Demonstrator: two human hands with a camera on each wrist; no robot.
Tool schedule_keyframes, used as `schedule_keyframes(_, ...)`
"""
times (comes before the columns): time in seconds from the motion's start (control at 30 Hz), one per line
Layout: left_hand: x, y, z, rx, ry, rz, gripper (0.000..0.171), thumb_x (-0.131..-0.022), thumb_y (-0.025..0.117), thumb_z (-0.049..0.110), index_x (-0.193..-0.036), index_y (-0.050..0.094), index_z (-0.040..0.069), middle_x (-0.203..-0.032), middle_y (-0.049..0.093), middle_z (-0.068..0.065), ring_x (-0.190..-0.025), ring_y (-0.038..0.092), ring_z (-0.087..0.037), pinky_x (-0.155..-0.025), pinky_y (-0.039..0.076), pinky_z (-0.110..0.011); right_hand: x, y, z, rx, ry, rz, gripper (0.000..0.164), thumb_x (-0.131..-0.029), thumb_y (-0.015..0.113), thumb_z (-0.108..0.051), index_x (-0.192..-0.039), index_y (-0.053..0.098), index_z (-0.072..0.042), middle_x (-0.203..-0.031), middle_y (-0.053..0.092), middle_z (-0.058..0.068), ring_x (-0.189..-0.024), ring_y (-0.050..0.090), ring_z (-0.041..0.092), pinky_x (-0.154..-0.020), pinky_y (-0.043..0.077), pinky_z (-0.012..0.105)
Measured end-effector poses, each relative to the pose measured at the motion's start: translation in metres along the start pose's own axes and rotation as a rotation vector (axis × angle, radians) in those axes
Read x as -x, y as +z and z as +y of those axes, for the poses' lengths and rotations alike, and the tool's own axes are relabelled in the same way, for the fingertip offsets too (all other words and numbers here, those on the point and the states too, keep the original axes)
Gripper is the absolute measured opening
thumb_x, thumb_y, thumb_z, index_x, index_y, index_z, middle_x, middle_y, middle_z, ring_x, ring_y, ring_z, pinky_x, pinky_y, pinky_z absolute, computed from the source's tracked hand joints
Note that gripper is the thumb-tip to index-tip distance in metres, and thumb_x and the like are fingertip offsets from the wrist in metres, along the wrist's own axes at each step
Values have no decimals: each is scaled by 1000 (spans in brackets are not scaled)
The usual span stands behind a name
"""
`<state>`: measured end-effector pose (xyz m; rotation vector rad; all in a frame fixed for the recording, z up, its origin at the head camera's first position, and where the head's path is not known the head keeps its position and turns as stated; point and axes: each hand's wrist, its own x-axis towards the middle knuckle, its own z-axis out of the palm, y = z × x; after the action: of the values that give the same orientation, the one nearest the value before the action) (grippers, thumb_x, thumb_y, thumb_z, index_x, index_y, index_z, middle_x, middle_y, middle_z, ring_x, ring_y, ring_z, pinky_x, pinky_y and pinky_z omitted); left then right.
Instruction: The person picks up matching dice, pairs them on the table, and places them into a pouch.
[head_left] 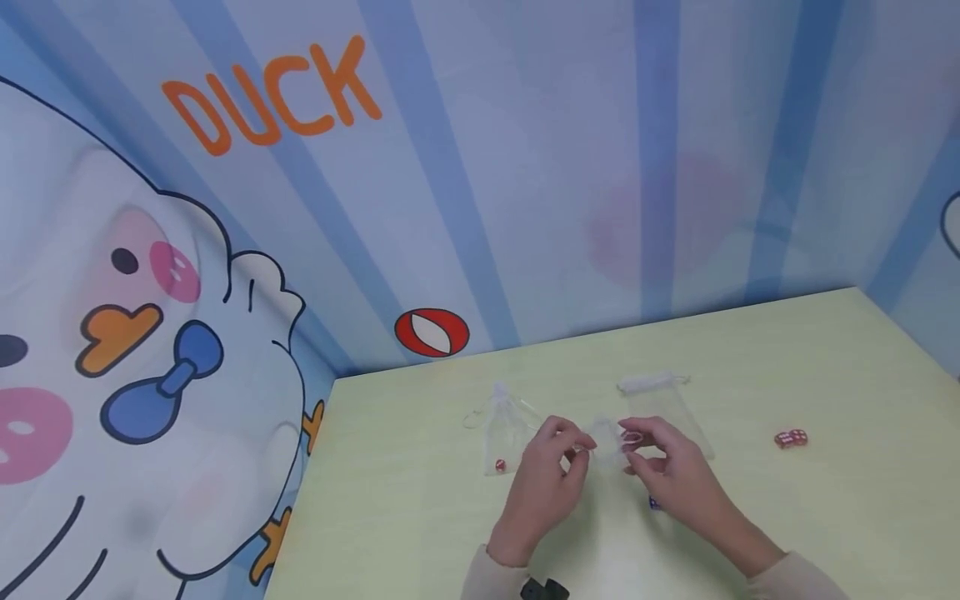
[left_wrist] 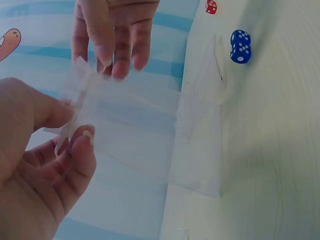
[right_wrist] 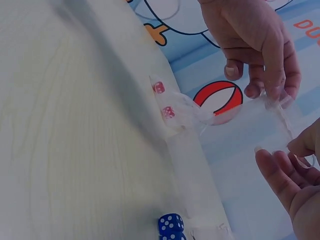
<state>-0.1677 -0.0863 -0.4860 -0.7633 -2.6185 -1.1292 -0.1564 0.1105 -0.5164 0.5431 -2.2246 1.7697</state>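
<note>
A sheer white drawstring pouch [head_left: 606, 435] is stretched between my two hands above the table. With thumb and fingers my left hand [head_left: 546, 475] pinches one side of its gathered top edge; in the left wrist view the pouch [left_wrist: 130, 125] hangs out from that edge. The opposite side is pinched by my right hand [head_left: 678, 479], near a loop of cord. Below the right hand, blue dice [left_wrist: 240, 47] stand on the table, mostly covered in the head view. Whether the held pouch contains anything, I cannot tell.
A second sheer pouch [head_left: 510, 429] lies behind the left hand, with red dice [right_wrist: 164, 100] inside it. Another pouch [head_left: 667, 404] lies flat behind the right hand. Farther right are loose red dice [head_left: 791, 438]. A printed fabric backdrop [head_left: 555, 167] rises behind the pale table [head_left: 405, 500].
</note>
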Motion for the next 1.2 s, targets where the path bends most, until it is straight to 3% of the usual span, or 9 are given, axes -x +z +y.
schedule_keyframes(0.17,-2,-2,-6,3,-10,79,25,-95,61,1,-113,72,12,-98,62,1,-80,59,-5,-61,48,-15,0,-8,3,16,35,61,39,-85,61,20,-122,56,7,-104,58,20,-88,62,13,-63,58,29)
schedule_keyframes(0.3,-3,-2,-10,31,-23,127,31,-96,61,4,-125,67,11,-95,65,0,-76,60,-4,-59,49,-14,4,-16,5,96,163,63,38,-88,59,14,-125,55,7,-99,57,16,-84,62,14,-62,57,28)
schedule_keyframes(0.43,-3,-3,-12,81,-66,161,30,-95,65,7,-124,65,11,-93,67,1,-75,61,-4,-60,51,-17,9,-29,12,243,318,-60,34,-89,64,2,-123,59,5,-89,59,6,-75,59,14,-57,53,26)
schedule_keyframes(0.53,-3,-4,-15,87,-100,167,21,-93,69,11,-114,69,11,-93,68,3,-75,61,-4,-56,49,-18,15,-40,20,337,373,-206,29,-88,71,-6,-115,64,3,-80,58,-1,-68,55,13,-54,48,26)
schedule_keyframes(0.7,-1,-5,-19,95,-131,174,12,-91,72,14,-104,73,13,-93,69,7,-74,60,-3,-51,46,-20,28,-47,34,373,412,-355,28,-83,76,-10,-107,68,1,-74,54,-4,-65,49,10,-58,42,26)
schedule_keyframes(0.9,0,-6,-22,121,-117,166,9,-90,74,15,-99,73,17,-93,69,8,-75,60,-3,-56,49,-21,34,-41,40,402,429,-346,22,-81,75,-8,-102,70,-3,-74,54,-5,-66,49,10,-62,43,26)
schedule_keyframes(1.2,1,-6,-22,160,-124,150,6,-90,74,13,-95,73,16,-89,67,8,-74,60,-3,-54,49,-21,33,-38,38,450,443,-350,14,-83,74,-11,-95,70,-7,-75,57,-5,-70,52,13,-64,45,28)
